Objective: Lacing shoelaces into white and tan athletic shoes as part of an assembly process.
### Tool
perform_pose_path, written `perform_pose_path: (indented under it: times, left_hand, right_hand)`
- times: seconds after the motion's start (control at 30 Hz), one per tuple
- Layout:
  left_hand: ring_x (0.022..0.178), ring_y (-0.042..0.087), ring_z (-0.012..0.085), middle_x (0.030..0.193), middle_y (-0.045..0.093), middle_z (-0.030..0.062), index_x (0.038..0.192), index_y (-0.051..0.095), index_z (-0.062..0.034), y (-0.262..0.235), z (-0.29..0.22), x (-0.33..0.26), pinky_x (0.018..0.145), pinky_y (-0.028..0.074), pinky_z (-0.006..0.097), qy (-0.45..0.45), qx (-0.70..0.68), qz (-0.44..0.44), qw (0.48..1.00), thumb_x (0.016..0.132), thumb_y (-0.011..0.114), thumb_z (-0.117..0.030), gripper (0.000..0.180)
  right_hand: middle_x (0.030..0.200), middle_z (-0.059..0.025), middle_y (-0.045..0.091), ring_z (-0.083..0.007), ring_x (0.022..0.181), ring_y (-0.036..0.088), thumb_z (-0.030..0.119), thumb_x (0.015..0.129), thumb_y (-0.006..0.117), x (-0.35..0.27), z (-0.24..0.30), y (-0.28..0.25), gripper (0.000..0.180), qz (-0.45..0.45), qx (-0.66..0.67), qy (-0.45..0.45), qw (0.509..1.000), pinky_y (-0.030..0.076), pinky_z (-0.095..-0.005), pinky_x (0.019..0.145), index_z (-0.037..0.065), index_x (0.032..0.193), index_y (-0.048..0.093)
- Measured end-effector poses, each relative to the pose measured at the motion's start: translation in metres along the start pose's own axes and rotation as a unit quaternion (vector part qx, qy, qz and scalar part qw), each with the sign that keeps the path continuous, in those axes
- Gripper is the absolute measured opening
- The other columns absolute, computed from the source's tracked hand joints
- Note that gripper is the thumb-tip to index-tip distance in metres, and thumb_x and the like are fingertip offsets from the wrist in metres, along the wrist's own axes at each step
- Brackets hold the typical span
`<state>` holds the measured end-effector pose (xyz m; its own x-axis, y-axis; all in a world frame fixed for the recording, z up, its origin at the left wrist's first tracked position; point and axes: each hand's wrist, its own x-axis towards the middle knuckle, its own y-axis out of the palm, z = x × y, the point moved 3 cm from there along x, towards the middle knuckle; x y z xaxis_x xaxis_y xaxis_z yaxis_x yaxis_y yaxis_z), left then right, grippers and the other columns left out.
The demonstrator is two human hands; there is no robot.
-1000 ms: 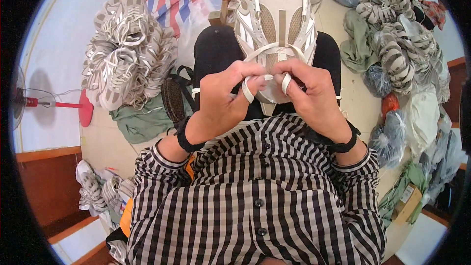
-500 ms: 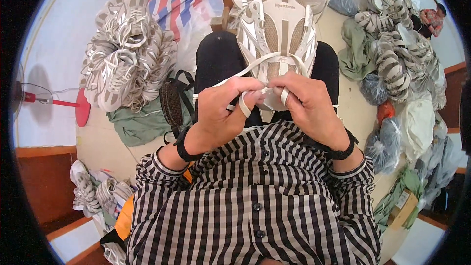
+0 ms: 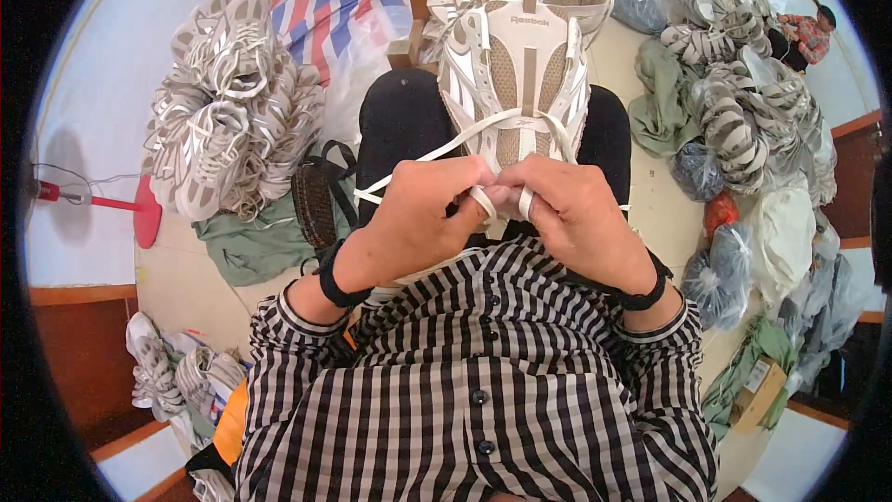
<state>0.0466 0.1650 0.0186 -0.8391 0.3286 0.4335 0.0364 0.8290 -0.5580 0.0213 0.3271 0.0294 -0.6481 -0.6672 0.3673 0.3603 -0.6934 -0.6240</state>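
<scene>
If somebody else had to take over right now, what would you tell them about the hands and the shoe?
Left hand: pinching the white lace near the shoe's heel end.
Right hand: pinching the lace's other end, touching the left hand.
White and beige shoe: on the lap, toe pointing away.
Done: lace looped across the shoe's near end.
Left: no finished bow visible.
Nearby: heap of similar shoes on the left, more bundles on the right.

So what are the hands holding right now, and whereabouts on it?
Both hands pinch the white shoelace of the sneaker on the lap: the left hand and right hand each grip a strand near its end, close together below the shoe.
</scene>
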Motion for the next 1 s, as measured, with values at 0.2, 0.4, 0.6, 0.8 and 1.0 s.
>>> perform_pose_path:
  times: [0.2, 0.4, 0.6, 0.8, 1.0]
  left_hand:
    - [0.060, 0.056, 0.0139, 0.068, 0.059, 0.0087, 0.080, 0.058, 0.0010, -0.017, 0.019, 0.022, 0.058, 0.044, 0.025, 0.006, 0.046, -0.096, 0.994, 0.090, 0.054, -0.015, 0.019]
    - [0.060, 0.052, 0.0067, 0.068, 0.057, 0.0009, 0.081, 0.058, -0.0001, -0.005, 0.054, 0.044, 0.055, 0.042, 0.022, -0.107, -0.112, -0.052, 0.987, 0.093, 0.053, -0.018, 0.022]
    - [0.054, 0.051, 0.0055, 0.065, 0.057, 0.0004, 0.081, 0.058, -0.0005, 0.014, 0.058, 0.024, 0.051, 0.040, 0.021, -0.145, -0.113, -0.048, 0.982, 0.093, 0.055, -0.020, 0.023]
    - [0.056, 0.052, 0.0050, 0.067, 0.057, -0.0005, 0.081, 0.057, -0.0015, 0.013, 0.055, 0.023, 0.053, 0.043, 0.020, -0.154, -0.144, -0.060, 0.976, 0.094, 0.053, -0.021, 0.023]
    - [0.054, 0.051, 0.0056, 0.062, 0.055, 0.0001, 0.078, 0.057, -0.0011, 0.014, 0.056, 0.024, 0.051, 0.042, 0.021, -0.153, -0.144, -0.077, 0.975, 0.092, 0.054, -0.019, 0.023]
  right_hand:
    - [0.077, -0.0116, 0.063, -0.0181, 0.067, 0.061, 0.005, 0.085, 0.055, -0.003, -0.017, -0.027, 0.013, -0.229, -0.003, 0.108, 0.967, 0.047, -0.0297, 0.062, 0.000, 0.096, 0.061]
    - [0.076, -0.0043, 0.061, -0.0076, 0.070, 0.055, 0.007, 0.087, 0.056, 0.008, -0.060, -0.026, 0.011, -0.283, 0.091, 0.137, 0.945, 0.044, -0.0233, 0.063, 0.001, 0.096, 0.059]
    - [0.079, -0.0054, 0.063, -0.0091, 0.072, 0.059, 0.006, 0.085, 0.058, -0.016, -0.068, -0.007, 0.012, -0.219, 0.114, 0.174, 0.953, 0.046, -0.0244, 0.066, 0.001, 0.095, 0.055]
    - [0.081, -0.0069, 0.063, -0.0128, 0.074, 0.064, 0.005, 0.085, 0.059, -0.014, -0.072, -0.012, 0.015, -0.261, 0.135, 0.176, 0.939, 0.047, -0.0247, 0.066, 0.000, 0.097, 0.052]
    - [0.079, -0.0085, 0.062, -0.0166, 0.071, 0.064, 0.004, 0.084, 0.057, -0.008, -0.066, -0.011, 0.013, -0.277, 0.044, 0.117, 0.953, 0.048, -0.0275, 0.065, 0.001, 0.096, 0.052]
